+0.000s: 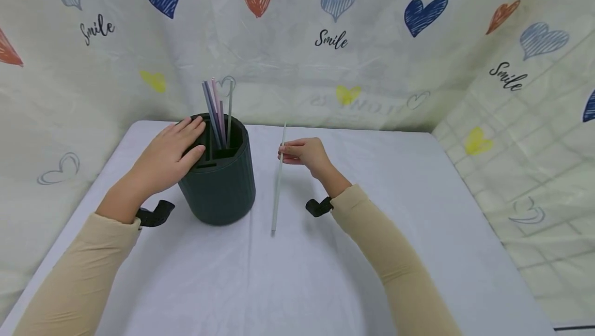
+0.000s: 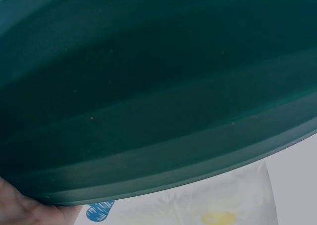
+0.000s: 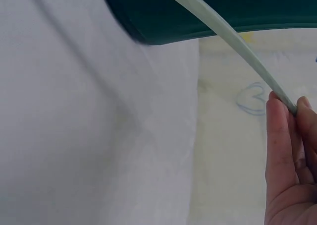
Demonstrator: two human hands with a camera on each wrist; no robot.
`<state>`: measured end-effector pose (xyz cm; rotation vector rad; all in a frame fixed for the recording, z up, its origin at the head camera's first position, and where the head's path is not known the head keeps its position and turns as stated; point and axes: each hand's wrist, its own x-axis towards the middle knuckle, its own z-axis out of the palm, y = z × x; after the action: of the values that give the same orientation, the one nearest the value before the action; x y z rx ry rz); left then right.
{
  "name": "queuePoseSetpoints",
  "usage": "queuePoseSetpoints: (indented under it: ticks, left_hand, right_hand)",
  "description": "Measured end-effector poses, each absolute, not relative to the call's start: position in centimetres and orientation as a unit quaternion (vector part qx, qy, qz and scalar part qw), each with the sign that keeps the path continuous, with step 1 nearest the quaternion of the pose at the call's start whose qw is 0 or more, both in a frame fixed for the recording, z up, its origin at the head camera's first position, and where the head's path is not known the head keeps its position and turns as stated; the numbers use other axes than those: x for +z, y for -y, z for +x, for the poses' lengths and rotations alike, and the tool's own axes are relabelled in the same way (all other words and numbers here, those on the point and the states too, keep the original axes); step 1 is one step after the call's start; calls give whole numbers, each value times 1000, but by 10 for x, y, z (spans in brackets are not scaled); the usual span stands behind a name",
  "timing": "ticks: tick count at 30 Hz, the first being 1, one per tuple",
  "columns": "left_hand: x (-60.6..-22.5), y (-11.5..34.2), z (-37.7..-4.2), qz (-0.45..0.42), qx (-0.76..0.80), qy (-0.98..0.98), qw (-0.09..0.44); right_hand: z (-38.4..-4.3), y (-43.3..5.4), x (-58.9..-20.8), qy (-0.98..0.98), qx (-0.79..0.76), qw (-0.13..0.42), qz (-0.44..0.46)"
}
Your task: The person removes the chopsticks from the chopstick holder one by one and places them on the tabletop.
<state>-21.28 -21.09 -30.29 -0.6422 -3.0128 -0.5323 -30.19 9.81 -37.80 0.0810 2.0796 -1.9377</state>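
A dark green ribbed holder with divided compartments stands on the table, left of centre. Across its left rim lies my left hand, fingers extended over the top. Several thin sticks, purple, pink and pale green, stand in the holder's rear right compartment; they look like drinking straws. To the right of the holder, my right hand pinches a pale green straw-like stick near its upper end. That stick hangs nearly upright, apart from the holder. In the right wrist view thumb and fingertips meet on the stick.
A white cloth covers the table. Behind it hangs a pale curtain printed with hearts and lettering, which continues along the right side. A black wrist strap mount sits at the left wrist, another at the right.
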Motion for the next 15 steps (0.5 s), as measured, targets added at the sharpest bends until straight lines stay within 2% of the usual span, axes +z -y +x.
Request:
queuePoseSetpoints:
  ticks: [15]
  left_hand:
    - [-304,211,-213,-207,-171,963,5]
  right_hand:
    - [-312,-89,-446,-724,-658,187,85]
